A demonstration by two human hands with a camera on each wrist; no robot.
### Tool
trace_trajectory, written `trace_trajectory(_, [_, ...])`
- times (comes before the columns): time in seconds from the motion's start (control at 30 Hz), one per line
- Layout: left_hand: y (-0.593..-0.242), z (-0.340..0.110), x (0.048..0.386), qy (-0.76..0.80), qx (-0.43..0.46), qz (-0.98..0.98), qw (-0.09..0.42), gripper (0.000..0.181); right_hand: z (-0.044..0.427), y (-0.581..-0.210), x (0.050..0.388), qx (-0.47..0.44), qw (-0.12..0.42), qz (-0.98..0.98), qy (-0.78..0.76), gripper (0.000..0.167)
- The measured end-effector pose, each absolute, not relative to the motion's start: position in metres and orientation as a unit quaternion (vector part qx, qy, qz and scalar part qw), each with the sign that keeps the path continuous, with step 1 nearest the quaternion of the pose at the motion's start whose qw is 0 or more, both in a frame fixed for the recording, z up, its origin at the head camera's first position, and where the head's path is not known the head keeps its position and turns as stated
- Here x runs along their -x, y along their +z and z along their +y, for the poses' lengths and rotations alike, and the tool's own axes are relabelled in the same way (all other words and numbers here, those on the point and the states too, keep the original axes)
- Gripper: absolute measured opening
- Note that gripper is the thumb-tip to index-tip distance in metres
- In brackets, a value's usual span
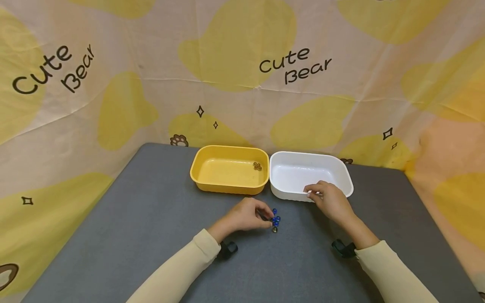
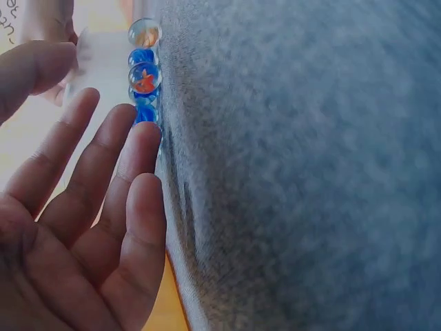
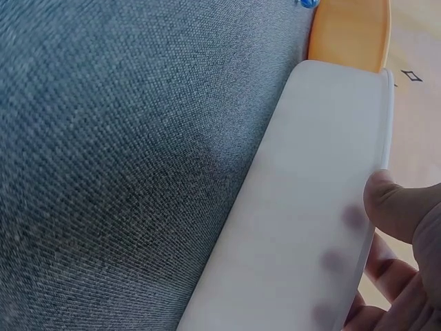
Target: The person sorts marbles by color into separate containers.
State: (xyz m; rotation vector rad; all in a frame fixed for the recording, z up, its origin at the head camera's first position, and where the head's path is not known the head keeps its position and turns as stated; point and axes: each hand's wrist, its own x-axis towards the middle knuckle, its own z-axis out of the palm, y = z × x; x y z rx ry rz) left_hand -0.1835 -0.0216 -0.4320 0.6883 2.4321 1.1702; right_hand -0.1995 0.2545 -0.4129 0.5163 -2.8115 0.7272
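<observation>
Several glass marbles [image 1: 275, 224] lie in a small cluster on the grey table, mostly blue. In the left wrist view one marble [image 2: 145, 77] shows an orange swirl. Beside them is my left hand [image 1: 248, 214], fingers loosely extended and thumb apart, with the fingertips close to the marbles. Whether they touch is unclear. My right hand [image 1: 333, 203] pinches the front wall of the white basin [image 1: 282, 195]. In the right wrist view its thumb [image 3: 396, 207] presses the outer side near the rim, while fingertips show dimly through the wall from inside.
A yellow basin [image 1: 201, 185] stands left of the white one, with several amber-brown marbles [image 1: 257, 166] in its right end. Both basins sit at the back of the grey table [image 1: 132, 235]. Behind hangs a printed yellow-and-cream cloth [image 1: 227, 101].
</observation>
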Motion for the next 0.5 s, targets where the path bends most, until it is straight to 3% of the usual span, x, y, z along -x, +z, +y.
trace_trajectory(0.5, [-0.433,-0.0151,0.1821,0.347,-0.266,0.887,0.145,0.008,0.2551,-0.4142,0.1991,-0.176,0.101,-0.948,0.246,0.015])
